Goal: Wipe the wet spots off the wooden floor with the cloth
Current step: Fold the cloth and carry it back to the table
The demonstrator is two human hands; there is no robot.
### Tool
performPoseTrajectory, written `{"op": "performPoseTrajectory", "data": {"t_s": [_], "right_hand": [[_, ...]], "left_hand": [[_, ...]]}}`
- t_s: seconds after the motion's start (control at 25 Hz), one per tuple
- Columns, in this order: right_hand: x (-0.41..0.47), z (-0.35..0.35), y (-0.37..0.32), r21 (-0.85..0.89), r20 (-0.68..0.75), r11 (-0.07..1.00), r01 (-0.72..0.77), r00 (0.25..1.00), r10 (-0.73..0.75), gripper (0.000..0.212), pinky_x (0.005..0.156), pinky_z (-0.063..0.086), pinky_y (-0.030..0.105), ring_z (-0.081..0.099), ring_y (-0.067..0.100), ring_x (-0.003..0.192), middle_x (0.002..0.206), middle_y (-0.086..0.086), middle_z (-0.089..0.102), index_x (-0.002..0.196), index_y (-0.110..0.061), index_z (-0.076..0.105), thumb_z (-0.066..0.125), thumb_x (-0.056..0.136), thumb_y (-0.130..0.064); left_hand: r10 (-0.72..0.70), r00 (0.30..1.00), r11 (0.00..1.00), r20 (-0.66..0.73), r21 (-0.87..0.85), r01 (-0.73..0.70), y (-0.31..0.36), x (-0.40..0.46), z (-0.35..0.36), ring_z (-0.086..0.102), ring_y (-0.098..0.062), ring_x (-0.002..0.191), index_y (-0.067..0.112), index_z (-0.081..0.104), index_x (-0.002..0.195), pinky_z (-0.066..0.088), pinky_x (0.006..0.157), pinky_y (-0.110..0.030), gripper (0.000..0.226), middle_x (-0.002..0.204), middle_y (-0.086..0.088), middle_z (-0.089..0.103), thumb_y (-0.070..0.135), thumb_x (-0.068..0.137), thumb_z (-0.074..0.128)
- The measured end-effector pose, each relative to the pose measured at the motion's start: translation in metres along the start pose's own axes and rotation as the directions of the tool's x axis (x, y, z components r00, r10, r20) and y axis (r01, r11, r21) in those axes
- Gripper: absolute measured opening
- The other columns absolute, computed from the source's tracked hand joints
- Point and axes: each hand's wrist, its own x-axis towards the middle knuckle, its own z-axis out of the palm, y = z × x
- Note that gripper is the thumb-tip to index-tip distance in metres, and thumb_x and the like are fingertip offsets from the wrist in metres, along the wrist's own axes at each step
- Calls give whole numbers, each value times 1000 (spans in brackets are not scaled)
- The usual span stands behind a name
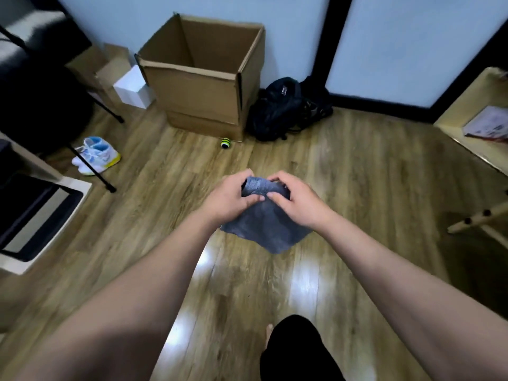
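1. Fingers of both our hands curl round the top of the grey cloth point(264, 224), thumbs meeting at the front; neither hand is spread wide or slack. Left hand point(229, 198) and right hand point(298, 200) sit close together, nearly touching.

2. Cloth hangs in the air between us and the wooden floor point(343, 160), lower corner dangling free, not touching the boards. We judge it is bunched at the top so it can be gathered or folded into a pad before going down.

3. Arms are held out in front at full stretch, which keeps the cloth in sight while we handle it.

4. Wet spots: we cannot pick them out with certainty. Bright patches on the boards below the cloth look like light glare; some may be moisture, hard to tell through the blur.

5. Task reads as not yet begun on the floor itself; wiping would call for lowering the cloth onto the boards.

6. Surroundings, well apart from the hands: open cardboard box point(203, 75) against the wall, black bag point(286, 108) beside it, small yellow-and-black ball point(225, 143) just in front of the box, pale shoes point(96, 155) at left.
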Motion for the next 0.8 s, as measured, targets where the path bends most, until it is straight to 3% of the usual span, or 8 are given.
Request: {"op": "performPoseTrajectory", "data": {"t_s": [0.12,0.2,0.28,0.32,0.4,0.48,0.64,0.8], "right_hand": [[-3,-83,-55,17,84,988,-153,985,151,35,76,43,29,58,10,82,90,-12,63,107,-29,56,76,83,-46],[-11,-124,-80,-142,202,963,-229,946,255,41,86,45,33,59,16,94,96,-10,66,102,-32,56,79,76,-54],[-24,-151,-101,-216,243,935,-282,912,331,37,97,43,40,59,21,103,104,-7,69,106,-31,62,78,78,-48],[-28,-160,-109,-141,216,942,-305,919,329,32,96,45,41,60,23,102,102,-4,70,106,-24,64,79,80,-38],[-30,-173,-126,89,78,953,-291,956,284,19,77,49,33,58,20,83,83,-1,66,91,-9,63,78,81,-16],[-29,-181,-145,221,-97,947,-233,961,259,19,58,42,18,51,7,66,66,-13,58,78,-14,60,77,79,-6],[-59,-186,-172,363,-286,907,-213,901,326,15,59,44,13,57,-5,64,72,-16,66,85,-23,64,78,82,-17],[-104,-190,-186,361,-394,907,-216,846,359,12,54,47,18,58,-5,62,75,-20,66,85,-27,59,71,87,-26]], "left_hand": [[31,999,999,30,15,-31,92,4,-51,56,-37,78,4,57,91,48,75,-48,28,80,-19,61,19,86,80],[47,999,999,-5,9,-47,144,5,-85,58,-36,81,2,58,92,47,76,-47,24,84,-20,62,15,87,78],[32,997,999,-77,-28,-34,185,-1,-121,59,-29,80,4,59,92,47,77,-42,20,85,-15,65,13,87,76],[20,995,999,-97,-39,-24,199,-4,-137,59,-24,79,6,60,92,48,77,-39,18,86,-13,67,12,87,76],[-25,990,998,-138,-64,16,211,-12,-162,60,-13,77,10,62,91,48,76,-33,15,85,-6,69,12,87,77],[-99,973,984,-206,-166,65,215,-23,-174,61,-4,75,16,63,90,49,72,-23,15,84,2,69,9,87,77],[-257,944,917,-205,-361,171,216,-62,-170,66,-16,80,8,65,104,53,55,-25,16,94,-3,72,12,91,74],[-220,962,907,-162,-397,140,232,-87,-154,68,-10,79,21,66,97,51,52,-18,10,94,2,73,16,92,74]]}}
